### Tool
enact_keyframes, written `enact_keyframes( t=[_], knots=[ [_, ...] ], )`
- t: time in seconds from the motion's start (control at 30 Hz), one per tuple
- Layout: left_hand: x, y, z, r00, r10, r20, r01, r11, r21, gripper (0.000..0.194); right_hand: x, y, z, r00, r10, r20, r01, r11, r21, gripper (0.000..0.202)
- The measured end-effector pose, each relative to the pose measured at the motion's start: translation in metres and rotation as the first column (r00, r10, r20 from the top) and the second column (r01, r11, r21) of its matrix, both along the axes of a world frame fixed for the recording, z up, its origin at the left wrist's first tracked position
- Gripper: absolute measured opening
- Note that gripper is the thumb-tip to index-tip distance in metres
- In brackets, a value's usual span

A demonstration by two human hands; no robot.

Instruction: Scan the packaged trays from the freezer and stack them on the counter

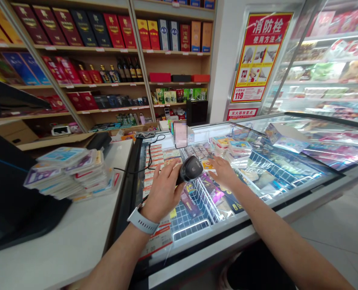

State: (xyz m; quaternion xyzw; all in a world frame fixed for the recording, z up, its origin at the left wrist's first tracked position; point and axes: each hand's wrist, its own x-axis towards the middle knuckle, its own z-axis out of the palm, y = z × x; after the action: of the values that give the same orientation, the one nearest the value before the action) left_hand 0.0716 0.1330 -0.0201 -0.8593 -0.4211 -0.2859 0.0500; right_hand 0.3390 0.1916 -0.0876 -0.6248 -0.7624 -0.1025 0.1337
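My left hand, with a grey watch strap on its wrist, is wrapped round a black handheld scanner above the glass-topped freezer. My right hand is just right of the scanner, over the glass, fingers spread and holding nothing. Beyond the right hand, stacks of flat plastic-wrapped packs sit on the glass. Behind the scanner stands a small upright object, its front blurred. A black cable lies at the freezer's left side.
On the white counter at left are piled flat packs beside a black monitor stand. An open box rests on the freezer's far right. Shelves of boxes and bottles line the back wall, and a red poster hangs there.
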Motion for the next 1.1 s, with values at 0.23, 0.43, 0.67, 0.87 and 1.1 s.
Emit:
enact_keyframes(
  t=[0.23,0.43,0.67,0.87,1.1],
  knots=[
    [0.0004,-0.0014,0.0025,1.0,0.007,-0.002,-0.007,1.0,-0.011,0.053,-0.0021,-0.0024,0.0008,1.0,0.009,-0.015,-0.01,1.0,-0.005,0.051],
    [-0.0003,-0.0012,0.0024,1.0,-0.001,0.018,0.002,1.0,-0.008,0.053,-0.0062,-0.0076,0.0051,0.999,0.007,-0.031,-0.008,1.0,-0.015,0.058],
    [-0.0009,0.0004,0.0019,1.0,-0.002,0.03,0.002,1.0,0.0,0.054,-0.0051,-0.0064,0.0042,1.0,-0.024,-0.02,0.022,0.998,-0.06,0.056],
    [0.0001,-0.0002,0.0024,1.0,0.007,0.015,-0.007,1.0,-0.015,0.054,-0.0034,-0.0067,0.0036,0.999,-0.008,-0.039,0.006,0.999,-0.048,0.062],
    [-0.0005,0.0007,0.0003,1.0,0.003,0.029,-0.003,1.0,-0.009,0.053,-0.0023,-0.0045,0.0022,0.993,0.034,-0.117,-0.034,0.999,0.001,0.062]
  ],
)
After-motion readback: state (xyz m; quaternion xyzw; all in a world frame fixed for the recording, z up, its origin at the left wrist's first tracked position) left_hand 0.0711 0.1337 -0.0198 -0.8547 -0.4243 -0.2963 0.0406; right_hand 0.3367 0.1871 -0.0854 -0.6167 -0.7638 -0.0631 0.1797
